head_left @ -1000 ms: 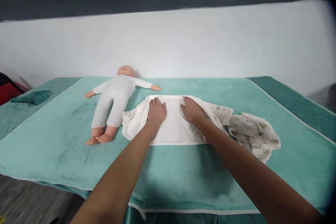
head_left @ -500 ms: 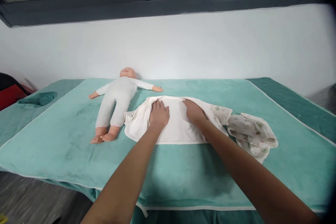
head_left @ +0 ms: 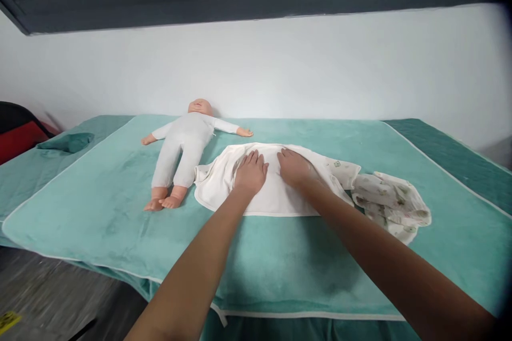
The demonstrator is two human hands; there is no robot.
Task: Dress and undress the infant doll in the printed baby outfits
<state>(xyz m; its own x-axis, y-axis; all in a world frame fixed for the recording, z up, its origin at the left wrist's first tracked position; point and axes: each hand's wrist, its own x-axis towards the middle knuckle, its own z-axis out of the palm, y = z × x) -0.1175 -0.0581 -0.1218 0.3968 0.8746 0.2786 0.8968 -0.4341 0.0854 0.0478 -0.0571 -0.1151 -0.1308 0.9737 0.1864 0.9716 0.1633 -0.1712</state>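
A small white baby shirt (head_left: 272, 200) lies spread open on the green bed cover, its short patterned sleeve pointing right. My left hand (head_left: 252, 173) rests flat on the shirt's inner side, fingers stretched toward the far edge. Close by on the right, my right hand (head_left: 294, 169) also presses on the cloth with its fingers extended. Neither hand grips the fabric. Beyond the shirt's left end, a baby doll (head_left: 186, 141) in a white body suit lies on its back with arms spread. Folded patterned baby clothing (head_left: 394, 202) sits against the shirt's right sleeve.
The green cover (head_left: 108, 213) spreads over the bed up to a white wall (head_left: 256, 69). Above is a dark window frame (head_left: 160, 8) with bars. A red and black object (head_left: 20, 136) stands at the far left. The floor shows at lower left.
My hands have come slightly closer together on the shirt, the left one shifting right. The whole view has moved a little, so the doll and clothes appear farther right.
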